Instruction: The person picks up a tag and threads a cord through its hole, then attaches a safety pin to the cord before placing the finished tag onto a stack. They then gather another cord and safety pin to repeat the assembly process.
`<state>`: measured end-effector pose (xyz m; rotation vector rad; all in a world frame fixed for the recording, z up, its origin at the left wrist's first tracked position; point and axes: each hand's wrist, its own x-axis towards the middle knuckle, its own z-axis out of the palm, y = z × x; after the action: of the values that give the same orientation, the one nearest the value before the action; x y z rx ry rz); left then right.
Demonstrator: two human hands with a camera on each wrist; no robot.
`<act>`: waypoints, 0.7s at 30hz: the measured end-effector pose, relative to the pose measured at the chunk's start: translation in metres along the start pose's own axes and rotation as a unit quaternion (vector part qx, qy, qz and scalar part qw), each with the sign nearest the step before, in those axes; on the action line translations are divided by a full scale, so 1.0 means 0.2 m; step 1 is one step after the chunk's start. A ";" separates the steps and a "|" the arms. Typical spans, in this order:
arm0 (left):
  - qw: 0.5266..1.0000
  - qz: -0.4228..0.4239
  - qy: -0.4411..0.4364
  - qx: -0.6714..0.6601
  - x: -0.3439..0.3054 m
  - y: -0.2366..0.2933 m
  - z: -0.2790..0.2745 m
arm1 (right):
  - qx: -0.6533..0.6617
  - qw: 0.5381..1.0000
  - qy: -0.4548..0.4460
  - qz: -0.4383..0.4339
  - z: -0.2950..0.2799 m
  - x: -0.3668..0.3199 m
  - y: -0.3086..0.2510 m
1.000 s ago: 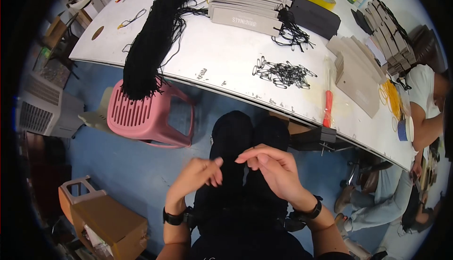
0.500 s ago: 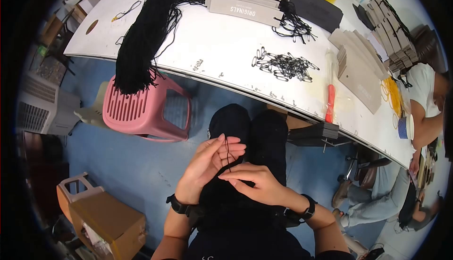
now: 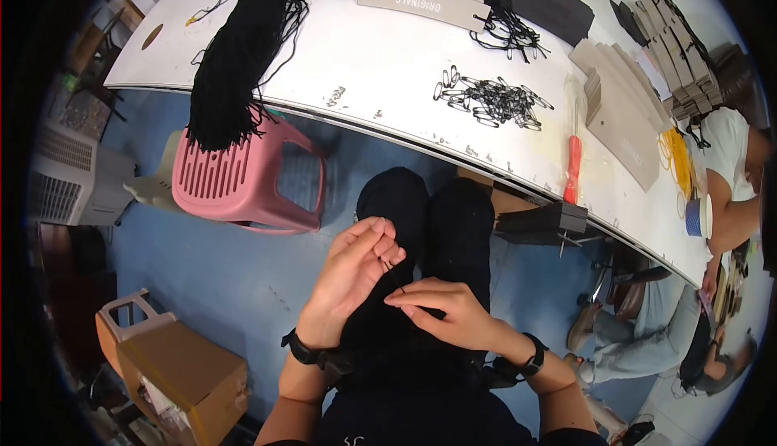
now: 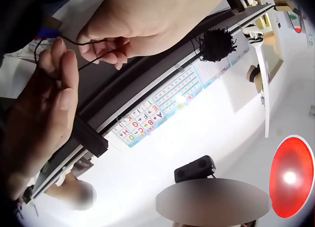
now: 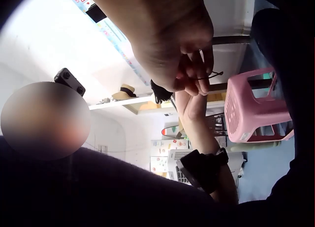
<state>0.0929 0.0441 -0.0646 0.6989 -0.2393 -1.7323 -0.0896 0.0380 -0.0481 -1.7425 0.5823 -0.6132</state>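
Observation:
A thin black cord (image 4: 93, 59) runs between both hands above the lap. Left hand (image 3: 352, 268) pinches it near the fingertips, palm turned upward. Lower and to the right, the right hand (image 3: 445, 312) pinches the cord between thumb and fingers. In the left wrist view the cord makes a loop between the left hand (image 4: 142, 25) and the right hand (image 4: 47, 104). A short knotted end of the cord (image 5: 215, 74) sticks out past the right hand (image 5: 172, 54) in the right wrist view.
On the white table (image 3: 364, 65) lie a thick bundle of black cords (image 3: 243, 49), a pile of black safety pins (image 3: 494, 99), stacked grey tags (image 3: 421, 5) and a red-handled tool (image 3: 573, 167). A pink stool (image 3: 243, 175) and cardboard box (image 3: 182, 373) stand left. Another person (image 3: 728, 146) sits at right.
The hands came together from apart, and the cord came into view between them. Since then the left fingers have closed onto the cord. The head view has tilted slightly downward.

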 end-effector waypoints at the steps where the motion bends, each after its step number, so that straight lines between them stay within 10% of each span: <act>1: 1.000 -0.002 0.000 0.000 0.00 0.00 0.01 | 0.009 1.000 0.006 0.011 0.00 0.00 0.00; 21: 0.992 -0.007 0.121 -0.034 0.04 0.06 -0.08 | -0.194 0.978 -0.071 -0.024 -0.15 -0.14 -0.06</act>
<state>0.1112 0.0368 -0.0739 0.8536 -0.0079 -1.6437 -0.1284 0.0379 -0.0331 -2.1529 0.5885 -0.4206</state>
